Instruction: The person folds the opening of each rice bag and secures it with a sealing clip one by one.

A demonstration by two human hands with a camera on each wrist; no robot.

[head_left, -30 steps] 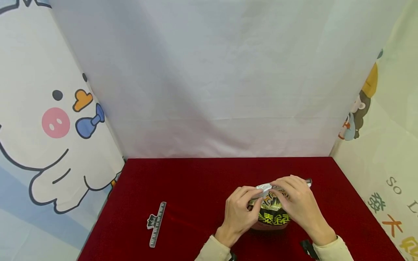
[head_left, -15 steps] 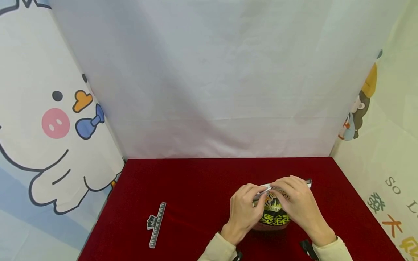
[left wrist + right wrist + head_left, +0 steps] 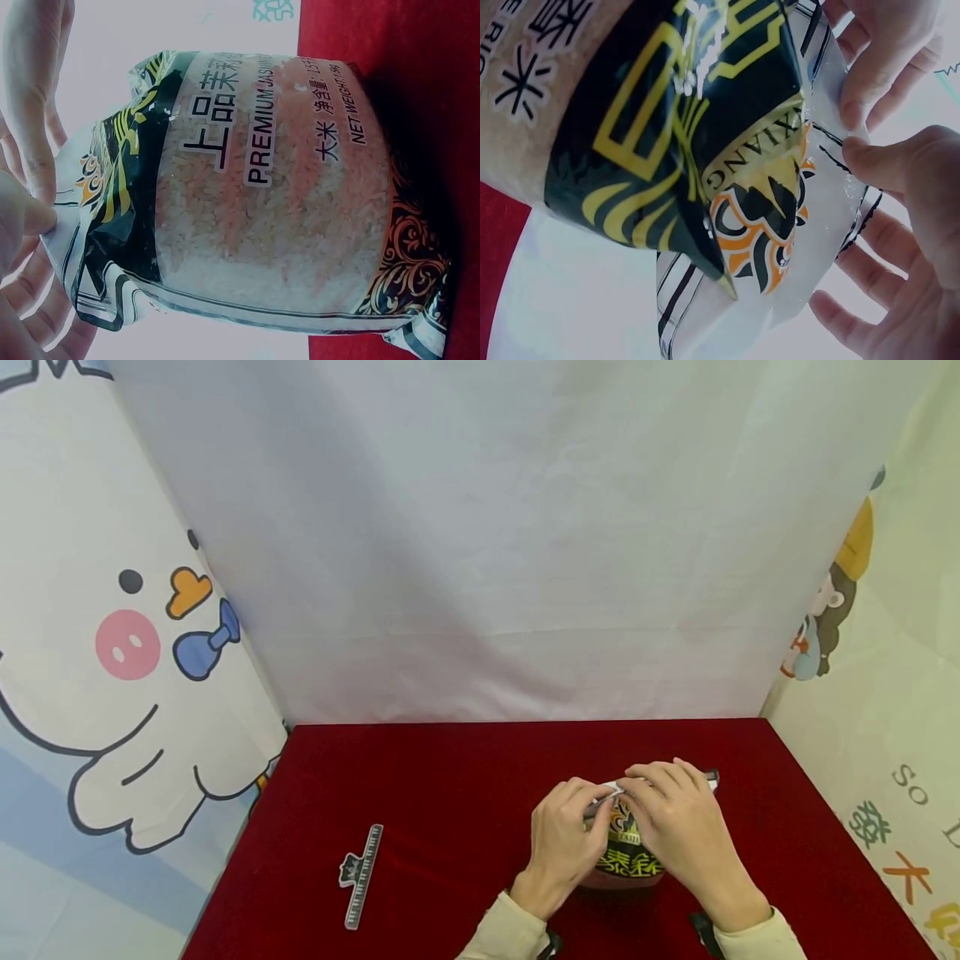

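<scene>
A bag of rice (image 3: 628,864), black and gold on top with a clear middle, stands upright on the red table. My left hand (image 3: 564,839) pinches the left part of its top edge between thumb and fingers. Close beside it, my right hand (image 3: 686,835) pinches the same edge further right. In the left wrist view rice grains show through the bag (image 3: 270,187), and the pale top strip is bent between the fingers. The right wrist view has the thumb of my right hand (image 3: 915,225) on the white top strip, whose fold is partly hidden.
Left on the red table (image 3: 442,777) lies a long bar clip (image 3: 362,877) with a piano-key pattern and a dark handle. Printed cloths hang at the left and right sides, and a plain pale curtain (image 3: 525,543) hangs behind the table.
My left hand has shifted a little right and up, closer to the right hand. Less of the bag's white top strip shows between them. The clip has stayed in place.
</scene>
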